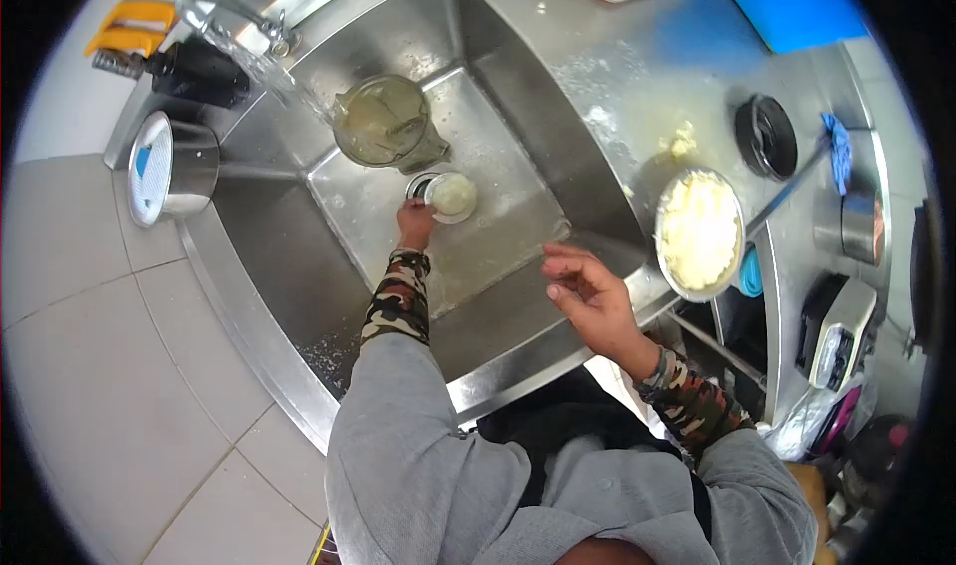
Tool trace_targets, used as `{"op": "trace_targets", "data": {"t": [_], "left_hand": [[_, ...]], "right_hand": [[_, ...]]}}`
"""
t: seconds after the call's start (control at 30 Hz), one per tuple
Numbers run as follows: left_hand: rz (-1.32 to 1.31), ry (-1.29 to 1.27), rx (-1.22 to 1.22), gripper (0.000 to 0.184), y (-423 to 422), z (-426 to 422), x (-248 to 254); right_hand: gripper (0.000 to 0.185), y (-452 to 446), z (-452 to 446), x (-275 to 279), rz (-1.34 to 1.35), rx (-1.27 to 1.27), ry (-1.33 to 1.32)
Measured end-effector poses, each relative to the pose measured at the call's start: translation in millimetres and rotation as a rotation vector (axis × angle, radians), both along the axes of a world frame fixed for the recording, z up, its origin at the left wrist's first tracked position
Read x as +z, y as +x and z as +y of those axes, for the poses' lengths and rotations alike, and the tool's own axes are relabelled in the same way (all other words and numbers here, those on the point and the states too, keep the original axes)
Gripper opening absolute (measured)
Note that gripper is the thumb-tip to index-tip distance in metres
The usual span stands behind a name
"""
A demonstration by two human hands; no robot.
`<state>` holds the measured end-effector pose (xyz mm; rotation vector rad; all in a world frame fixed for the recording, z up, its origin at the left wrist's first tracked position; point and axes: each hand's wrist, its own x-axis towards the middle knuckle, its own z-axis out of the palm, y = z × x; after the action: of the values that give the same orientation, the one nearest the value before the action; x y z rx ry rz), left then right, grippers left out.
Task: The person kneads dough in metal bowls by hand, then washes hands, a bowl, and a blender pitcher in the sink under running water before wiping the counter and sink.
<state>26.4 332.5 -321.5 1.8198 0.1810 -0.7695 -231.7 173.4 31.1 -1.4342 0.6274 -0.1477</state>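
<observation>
My left hand (416, 224) reaches down to the sink floor, its fingers closed on the rim of a small round dish (455, 196) with pale, wet contents. That dish lies beside the drain opening (423, 187); whether it is a cup or a strainer I cannot tell. Just behind it in the sink, a blender jug (383, 122) holds cloudy liquid, and water from the running tap (234, 17) streams toward it. Over the sink's near right edge hangs my right hand (595, 306), fingers loosely apart and holding nothing. To its right, a bowl (700, 231) is heaped with pale yellow shredded food.
Steel walls enclose the sink (518, 147). Left of it stand a steel pot (174, 167) and a black bottle with an orange handle (204, 72). On the right counter are a black ring-shaped part (766, 137), spilled crumbs (682, 139) and a blue board (792, 7).
</observation>
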Motion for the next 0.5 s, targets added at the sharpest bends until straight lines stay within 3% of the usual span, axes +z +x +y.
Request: {"op": "trace_targets", "data": {"t": [0.03,0.1,0.23,0.33,0.37,0.43,0.5], "left_hand": [[-0.013,-0.001,-0.025,0.023,-4.1,4.3,7.9],[0.164,-0.248,0.021,0.019,-8.5,15.1,50.4],[0.019,-0.298,-0.273,0.015,-9.4,10.1,137.1],[-0.083,-0.180,-0.151,0.040,-55.1,-22.0,228.9],[-0.166,-0.185,-0.135,0.040,-87.5,-65.7,261.1],[-0.252,-0.163,-0.238,0.047,-159.8,-75.2,303.9],[-0.245,-0.207,-0.372,0.046,-218.8,-90.1,296.2]], "right_hand": [[0.025,-16.6,2.1,6.9,-0.013,-0.025,-0.001],[0.021,-57.2,3.5,21.4,-0.095,-0.063,0.040],[0.017,-158.2,-11.9,27.0,-0.106,-0.243,-0.044],[0.018,-253.8,-17.1,0.3,0.009,-0.440,-0.123],[0.019,-279.6,-54.4,-33.9,0.062,-0.469,-0.108],[0.022,-354.5,-29.9,-68.4,0.083,-0.617,-0.082],[0.021,-419.1,-24.2,-113.0,0.167,-0.700,-0.125]]}}
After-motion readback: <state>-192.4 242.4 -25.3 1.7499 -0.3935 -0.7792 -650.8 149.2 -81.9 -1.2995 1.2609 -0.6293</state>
